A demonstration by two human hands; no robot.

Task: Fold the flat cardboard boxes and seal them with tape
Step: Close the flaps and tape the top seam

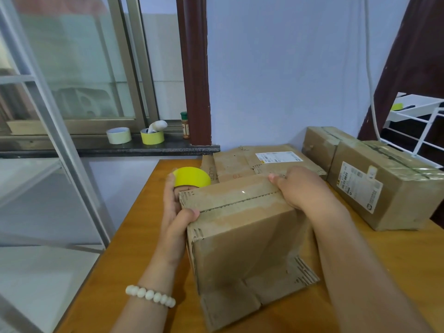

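I have the cardboard box (242,239) standing on the wooden tabletop (144,236), its closed top flaps meeting along a seam (240,201) that runs left to right. A glossy strip seems to lie over that seam already, so I judge the top is being taped.

The left hand (173,207) is at the box's left end. Its fingers are wrapped about the yellow tape roll (192,180) and its thumb is planted on the top corner. The right hand (302,188) presses down on the box's right end with the thumb stretched straight along the far edge. I cannot tell whether its fingers curl over the side.

Behind the box lies the flat cardboard (240,162) waiting its turn, and to the box's right sit two sealed boxes (384,188).

My worries:
- If the roll pulls off at an angle, the tape may wander from the seam or wrinkle.
- If the right hand eases too soon, the flaps could spring apart under the tape.
- The lower flaps at the box's near side are splayed loose on the tabletop, so a hard tug could rock or slide the box.
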